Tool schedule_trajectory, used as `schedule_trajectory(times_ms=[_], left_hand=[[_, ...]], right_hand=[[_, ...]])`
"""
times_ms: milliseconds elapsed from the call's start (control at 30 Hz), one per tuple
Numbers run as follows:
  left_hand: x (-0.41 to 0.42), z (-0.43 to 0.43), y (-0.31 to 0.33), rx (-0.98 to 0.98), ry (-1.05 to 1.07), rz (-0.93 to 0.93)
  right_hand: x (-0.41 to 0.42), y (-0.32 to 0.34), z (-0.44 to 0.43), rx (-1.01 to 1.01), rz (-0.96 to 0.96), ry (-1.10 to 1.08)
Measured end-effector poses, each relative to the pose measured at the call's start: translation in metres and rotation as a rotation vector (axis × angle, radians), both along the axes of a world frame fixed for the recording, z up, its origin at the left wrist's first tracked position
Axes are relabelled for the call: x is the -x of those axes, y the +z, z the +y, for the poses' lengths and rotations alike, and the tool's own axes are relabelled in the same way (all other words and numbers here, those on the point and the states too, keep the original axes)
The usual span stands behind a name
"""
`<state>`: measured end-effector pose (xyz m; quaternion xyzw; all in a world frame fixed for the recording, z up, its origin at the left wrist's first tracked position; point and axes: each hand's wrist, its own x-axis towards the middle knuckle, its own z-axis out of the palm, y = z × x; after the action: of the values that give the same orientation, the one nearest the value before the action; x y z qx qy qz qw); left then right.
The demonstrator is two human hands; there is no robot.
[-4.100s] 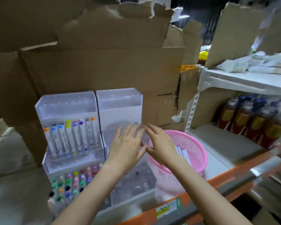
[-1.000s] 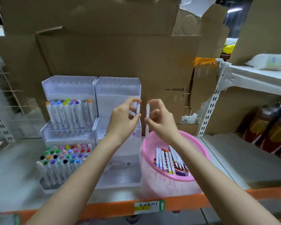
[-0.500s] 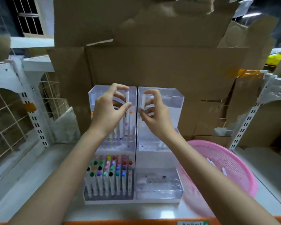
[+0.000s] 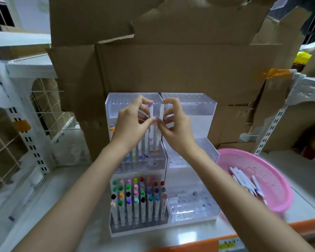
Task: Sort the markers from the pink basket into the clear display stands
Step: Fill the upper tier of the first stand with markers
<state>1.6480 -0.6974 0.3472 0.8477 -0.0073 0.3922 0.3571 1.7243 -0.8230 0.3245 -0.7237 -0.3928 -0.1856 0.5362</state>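
Observation:
Two clear tiered display stands sit side by side on the shelf. The left stand (image 4: pixel 135 166) has its front tier packed with upright markers with coloured caps (image 4: pixel 138 199) and a row of markers in its middle tier. No markers show in the right stand (image 4: pixel 193 206). My left hand (image 4: pixel 130 124) pinches a white marker with a purple cap (image 4: pixel 150 124), upright over the left stand's middle tier. My right hand (image 4: pixel 175 124) pinches a second white marker (image 4: pixel 160 115) right beside it. The pink basket (image 4: pixel 273 179) at the right holds several loose markers (image 4: pixel 245 182).
Brown cardboard boxes (image 4: pixel 171 70) stand close behind the stands. White shelf uprights and wire grid panels (image 4: pixel 16 124) are at the left, another upright (image 4: pixel 269 131) at the right. An orange shelf edge (image 4: pixel 198 242) with a label runs along the front.
Both hands lifted a marker each from over the basket and carried them left to the stands. Since half a second ago the two hands have drawn together over the left stand's middle tier.

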Motion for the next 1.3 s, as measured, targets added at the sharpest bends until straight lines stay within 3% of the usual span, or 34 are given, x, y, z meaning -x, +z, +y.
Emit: schedule_trajectory(times_ms=[967, 1300], left_hand=[[-0.003, 0.008, -0.012, -0.184, -0.05, 0.034], [-0.007, 0.01, -0.01, -0.265, 0.073, 0.042]], right_hand=[[0.003, -0.012, 0.0, 0.019, -0.011, -0.061], [0.004, -0.012, -0.002, 0.017, -0.002, -0.066]])
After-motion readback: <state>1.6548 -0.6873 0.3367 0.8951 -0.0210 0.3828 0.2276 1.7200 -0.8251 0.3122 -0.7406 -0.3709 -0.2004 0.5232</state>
